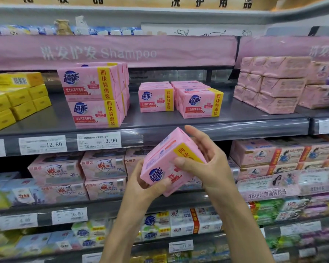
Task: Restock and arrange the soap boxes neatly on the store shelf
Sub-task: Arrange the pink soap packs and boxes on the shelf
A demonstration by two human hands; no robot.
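I hold a pink soap box (166, 156) with a yellow band, tilted, in front of the shelf edge. My left hand (146, 185) grips its lower corner from below. My right hand (203, 158) holds its right side, thumb across the front. On the grey shelf (179, 120) above stand matching pink boxes: a stack of two (93, 95) at the left, one box (156, 98) in the middle and another (199, 102) to its right, with more behind them.
Yellow boxes (13, 99) are stacked at the shelf's left end and plain pink packs (273, 84) at its right. Price tags (99, 141) line the shelf rail. Lower shelves hold several other soap packs (103, 168). Bare shelf shows in front of the middle boxes.
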